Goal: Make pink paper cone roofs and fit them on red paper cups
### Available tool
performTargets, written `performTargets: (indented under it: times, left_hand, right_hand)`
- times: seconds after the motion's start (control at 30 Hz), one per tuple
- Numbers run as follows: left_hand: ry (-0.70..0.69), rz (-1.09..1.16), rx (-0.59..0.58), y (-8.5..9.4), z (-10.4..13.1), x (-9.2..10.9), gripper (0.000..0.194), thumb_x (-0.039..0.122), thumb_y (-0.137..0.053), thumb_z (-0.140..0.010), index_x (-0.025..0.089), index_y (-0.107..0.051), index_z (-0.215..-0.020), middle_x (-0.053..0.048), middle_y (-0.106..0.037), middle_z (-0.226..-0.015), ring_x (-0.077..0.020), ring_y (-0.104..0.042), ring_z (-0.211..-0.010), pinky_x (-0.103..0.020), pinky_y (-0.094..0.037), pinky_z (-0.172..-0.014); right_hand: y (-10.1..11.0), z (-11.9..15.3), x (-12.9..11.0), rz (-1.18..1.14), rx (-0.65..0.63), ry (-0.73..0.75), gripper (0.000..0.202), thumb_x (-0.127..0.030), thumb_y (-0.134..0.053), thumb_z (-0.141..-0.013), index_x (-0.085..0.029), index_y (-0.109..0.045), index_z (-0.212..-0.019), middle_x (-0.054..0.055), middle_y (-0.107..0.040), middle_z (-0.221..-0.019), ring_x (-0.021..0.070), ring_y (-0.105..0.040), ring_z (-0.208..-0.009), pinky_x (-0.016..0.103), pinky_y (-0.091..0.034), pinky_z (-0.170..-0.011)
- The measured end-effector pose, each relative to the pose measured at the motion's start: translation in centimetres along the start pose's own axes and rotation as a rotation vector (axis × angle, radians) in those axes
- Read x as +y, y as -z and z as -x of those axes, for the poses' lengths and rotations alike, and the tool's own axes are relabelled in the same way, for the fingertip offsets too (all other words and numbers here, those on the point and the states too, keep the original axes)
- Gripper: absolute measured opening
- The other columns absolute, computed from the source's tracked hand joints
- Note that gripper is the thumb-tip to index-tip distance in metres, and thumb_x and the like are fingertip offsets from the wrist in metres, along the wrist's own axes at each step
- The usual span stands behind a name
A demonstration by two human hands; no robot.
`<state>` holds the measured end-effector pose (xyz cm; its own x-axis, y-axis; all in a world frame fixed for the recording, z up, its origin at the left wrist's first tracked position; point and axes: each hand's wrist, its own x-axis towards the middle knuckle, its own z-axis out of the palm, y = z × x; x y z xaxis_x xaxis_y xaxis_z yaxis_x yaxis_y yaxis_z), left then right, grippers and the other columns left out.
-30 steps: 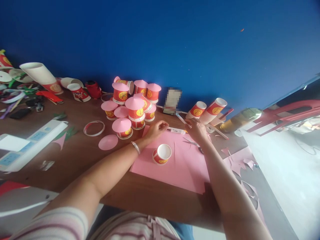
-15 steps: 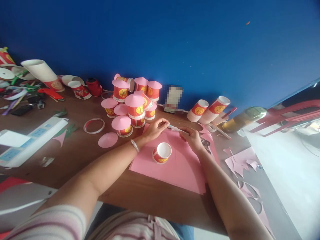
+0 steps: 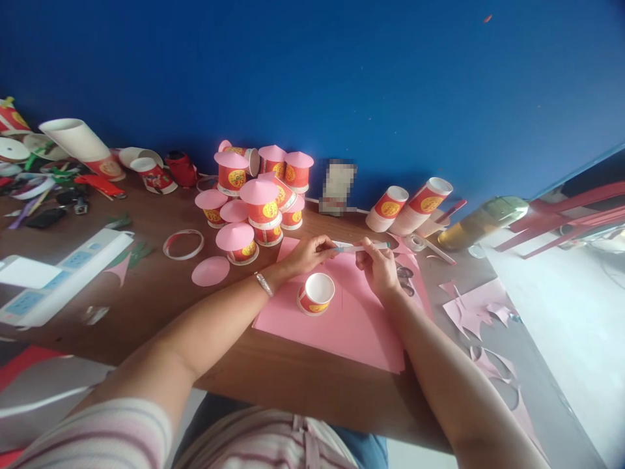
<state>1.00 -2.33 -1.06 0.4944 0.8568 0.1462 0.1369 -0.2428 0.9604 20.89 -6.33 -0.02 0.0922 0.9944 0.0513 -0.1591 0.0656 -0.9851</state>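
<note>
Above the back part of a stack of pink paper sheets [image 3: 288,319], both hands meet at a slim white pen [image 3: 359,248] with bluish ends. My left hand [image 3: 315,253] pinches near its blue left end; whether that end is a separate cap I cannot tell. The fingers of my right hand [image 3: 375,266] are closed round the white barrel, and the other end sticks out to the right. A short red and white paper cup [image 3: 319,286] stands mouth up on the pink sheets, just in front of the hands.
Several cups with pink paper cone tops [image 3: 261,195] cluster at the back left, near a pink paper disc [image 3: 210,271] and a tape roll [image 3: 183,244]. Scissors [image 3: 405,277] lie right of my right hand. Stacked cups [image 3: 424,205], paper scraps [image 3: 476,306] and a power strip [image 3: 63,273] flank the work.
My right hand has turned and shifted its grip, so more of the pen shows on its right side. My left hand stays at the pen's left end. The view has moved slightly.
</note>
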Motion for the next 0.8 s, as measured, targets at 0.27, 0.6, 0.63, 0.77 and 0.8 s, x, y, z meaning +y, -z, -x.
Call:
performTargets:
  times: [0.27,0.6,0.63,0.77,0.8]
  left_hand:
    - [0.018,0.004,0.035,0.7,0.1,-0.5,0.033,0.05,-0.071,-0.086,0.017,-0.068,-0.09,-0.003,-0.069,-0.078,-0.0137,-0.058,-0.065,-0.028,-0.047,-0.063]
    - [-0.162,-0.28,0.041,-0.3,-0.1,-1.1,0.018,0.031,-0.08,-0.079,0.018,-0.077,-0.092,-0.005,-0.069,-0.09,-0.0176,-0.063,-0.083,-0.031,-0.05,-0.078]
    - [-0.156,-0.247,0.071,-0.1,0.0,-0.8,0.018,0.033,-0.079,-0.081,0.018,-0.076,-0.091,-0.005,-0.068,-0.089,-0.017,-0.062,-0.082,-0.03,-0.049,-0.078]
    - [-0.053,0.068,0.016,1.0,0.8,0.9,0.035,0.05,-0.065,-0.091,0.017,-0.074,-0.084,-0.004,-0.066,-0.082,-0.0146,-0.059,-0.076,-0.028,-0.046,-0.073]
    - [-0.034,0.182,-0.036,1.4,1.0,1.4,0.041,0.055,-0.064,-0.091,0.016,-0.074,-0.087,-0.004,-0.067,-0.082,-0.0141,-0.057,-0.073,-0.028,-0.045,-0.07]
  right_hand:
    - [2.1,-1.5,-0.4,-0.246,0.193,0.122,0.037,-0.054,-0.079,-0.078,-0.02,-0.065,-0.073,-0.006,-0.05,-0.049,0.0082,-0.041,-0.045,0.024,-0.031,-0.044]
    - [1.9,-1.3,0.0,-0.224,0.137,0.041,0.039,-0.054,-0.085,-0.071,-0.019,-0.069,-0.078,-0.006,-0.053,-0.051,0.0069,-0.044,-0.045,0.021,-0.034,-0.044]
    - [1.9,-1.3,0.0,-0.223,0.139,0.036,0.039,-0.054,-0.085,-0.071,-0.019,-0.069,-0.078,-0.006,-0.053,-0.051,0.0069,-0.044,-0.045,0.021,-0.034,-0.044]
    - [2.1,-1.5,0.4,-0.214,0.137,0.025,0.039,-0.056,-0.082,-0.073,-0.02,-0.068,-0.08,-0.006,-0.054,-0.053,0.0077,-0.045,-0.045,0.021,-0.034,-0.044]
    - [2.1,-1.6,0.5,-0.215,0.133,0.028,0.039,-0.056,-0.081,-0.074,-0.02,-0.068,-0.08,-0.006,-0.054,-0.053,0.0078,-0.045,-0.045,0.022,-0.033,-0.044]
